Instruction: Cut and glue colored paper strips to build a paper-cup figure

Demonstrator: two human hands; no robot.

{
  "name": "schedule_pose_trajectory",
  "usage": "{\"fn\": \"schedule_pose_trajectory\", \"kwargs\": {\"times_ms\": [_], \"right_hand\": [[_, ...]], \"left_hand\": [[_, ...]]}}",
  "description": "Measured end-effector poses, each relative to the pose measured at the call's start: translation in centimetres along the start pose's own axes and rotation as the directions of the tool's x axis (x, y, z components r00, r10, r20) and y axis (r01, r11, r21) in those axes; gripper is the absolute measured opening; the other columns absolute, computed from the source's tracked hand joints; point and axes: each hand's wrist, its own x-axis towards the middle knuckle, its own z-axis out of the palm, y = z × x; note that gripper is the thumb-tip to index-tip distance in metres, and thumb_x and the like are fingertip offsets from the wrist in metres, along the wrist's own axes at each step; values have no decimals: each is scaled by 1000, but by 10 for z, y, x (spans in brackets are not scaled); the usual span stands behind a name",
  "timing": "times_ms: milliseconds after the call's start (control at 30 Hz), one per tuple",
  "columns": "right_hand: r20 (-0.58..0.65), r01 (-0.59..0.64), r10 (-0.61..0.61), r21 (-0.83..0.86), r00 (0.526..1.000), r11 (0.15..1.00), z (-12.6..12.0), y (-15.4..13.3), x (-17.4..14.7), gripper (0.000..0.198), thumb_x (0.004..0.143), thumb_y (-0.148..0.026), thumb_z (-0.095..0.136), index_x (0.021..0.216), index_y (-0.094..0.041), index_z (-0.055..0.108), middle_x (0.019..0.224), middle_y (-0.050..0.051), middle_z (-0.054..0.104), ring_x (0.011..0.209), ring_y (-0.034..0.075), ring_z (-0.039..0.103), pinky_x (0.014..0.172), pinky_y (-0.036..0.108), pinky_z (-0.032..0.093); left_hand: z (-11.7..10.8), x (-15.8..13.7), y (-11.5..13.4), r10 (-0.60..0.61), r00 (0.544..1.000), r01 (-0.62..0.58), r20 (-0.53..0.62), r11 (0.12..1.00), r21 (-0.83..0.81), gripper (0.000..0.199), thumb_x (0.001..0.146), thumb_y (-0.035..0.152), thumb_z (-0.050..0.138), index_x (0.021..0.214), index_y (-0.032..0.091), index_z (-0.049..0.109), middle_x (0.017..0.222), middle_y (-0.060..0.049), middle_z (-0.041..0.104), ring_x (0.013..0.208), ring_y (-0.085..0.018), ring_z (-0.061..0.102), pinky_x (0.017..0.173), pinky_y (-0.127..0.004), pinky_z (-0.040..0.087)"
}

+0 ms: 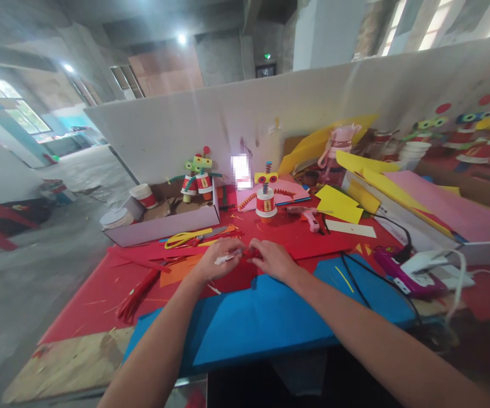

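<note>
Your left hand is curled in around a white scrap, crumpled, too blurred to say what it is. Your right hand is right beside it, fingers bent, thumb and forefinger close together; can't tell whether they grip the small red bit between your two hands. Both hands are over the red sheet, at the far edge of the blue sheet under your forearms. Just beyond your hands a cup figure stands upright, yellow head, orange coiled arms. To its right: pink glue gun, yellow paper, white strip. Left of your hands: yellow-handled scissors, orange paper, and nearer you a bundle of red strips. Behind the scissors, a low box has two more figures and a paper cup in it. Far right of you: purple power strip with a white plug in it, black cable across the blue sheet, and a large box with pink and yellow sheets on it. Pink bottle stands behind the yellow paper.
</note>
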Motion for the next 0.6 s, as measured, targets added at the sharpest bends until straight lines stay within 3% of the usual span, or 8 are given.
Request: {"fn": "schedule_pose_trajectory", "kwargs": {"times_ms": [100, 233, 367, 500, 600], "right_hand": [[-48, 9, 3, 236, 999, 972, -3, 4, 4, 25, 81, -24, 65, 103, -21, 56, 93, 3, 67, 72, 14, 60, 64, 25, 44], [-149, 154, -97, 447, 984, 881, -5, 5, 12, 44, 81, -8, 52, 123, -20, 50, 107, 7, 66, 74, 13, 59, 69, 25, 47], [-107, 190, -157, 502, 982, 844, 2, -1, 19, 60, 77, -2, 49, 133, -23, 45, 104, 6, 68, 80, 14, 62, 74, 27, 49], [-136, 231, -188, 481, 973, 846, 5, -1, 21, 55, 75, -2, 51, 126, -22, 53, 109, 6, 67, 89, 16, 63, 82, 30, 49], [-205, 164, -67, 505, 976, 847, 1, 9, 23, 42, 77, -9, 54, 117, -22, 55, 93, 4, 68, 79, 15, 64, 77, 31, 51]], "left_hand": [[-1, 0, 1, 39, 999, -39, 13, 999, 20, 18, 83, 23, 51, 93, 20, 66, 86, -3, 68, 77, -15, 59, 74, -26, 42], [0, 2, 4, 110, 994, -110, -1, 991, 70, 12, 83, 18, 49, 81, 18, 61, 80, -3, 67, 73, -15, 58, 74, -27, 42], [3, 3, 4, 136, 990, -130, -30, 980, 148, 12, 83, 16, 47, 79, 18, 59, 78, -2, 66, 72, -14, 57, 72, -27, 42], [3, 1, 5, 88, 996, -82, -27, 980, 181, 15, 77, 15, 50, 87, 18, 60, 90, -4, 68, 81, -18, 61, 77, -29, 45], [1, 0, 7, 0, 1000, 0, 5, 992, 127, 38, 67, 8, 46, 100, 19, 59, 88, -3, 70, 91, -20, 63, 86, -31, 45]]}}
